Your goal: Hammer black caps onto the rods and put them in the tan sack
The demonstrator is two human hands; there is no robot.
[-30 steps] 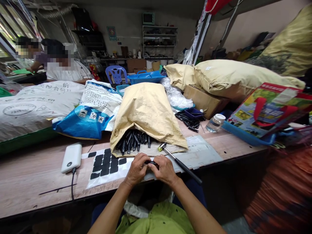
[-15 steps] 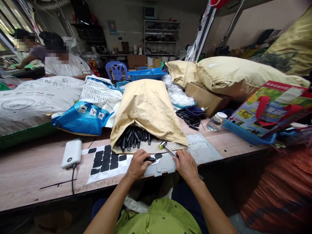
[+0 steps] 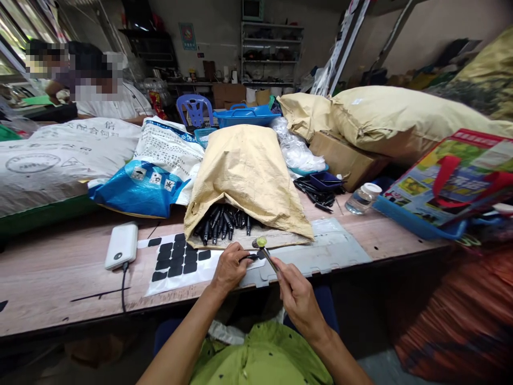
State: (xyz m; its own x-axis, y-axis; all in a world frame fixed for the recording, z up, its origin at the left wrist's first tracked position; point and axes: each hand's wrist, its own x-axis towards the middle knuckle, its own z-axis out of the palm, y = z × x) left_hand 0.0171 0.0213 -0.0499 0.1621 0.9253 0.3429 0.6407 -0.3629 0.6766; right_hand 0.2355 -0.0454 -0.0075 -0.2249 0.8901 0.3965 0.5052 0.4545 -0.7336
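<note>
My left hand (image 3: 231, 267) pinches a small black pen-like piece (image 3: 251, 257) at the table's front edge, its tip pointing right. A small hammer (image 3: 261, 244) with a yellow-green face is gripped by its metal handle in my right hand (image 3: 295, 291); its head is raised just above and right of the black piece. Behind both hands lies a tan woven sack (image 3: 244, 171), its mouth toward me. Several black pen-like pieces (image 3: 218, 223) spill from that mouth. Left of my left hand, dark rounded pads (image 3: 176, 256) sit on a white sheet.
A white power bank (image 3: 121, 246) with a cable lies at left. Farther back are a blue and white bag (image 3: 148, 176), more black pieces (image 3: 316, 195), a clear jar (image 3: 363, 199) and a blue tray (image 3: 420, 222) at right. Two people sit at far left.
My right hand has lifted the hammer and swung it left, its head now over the black piece. My left hand keeps its hold. The view has shifted slightly.
</note>
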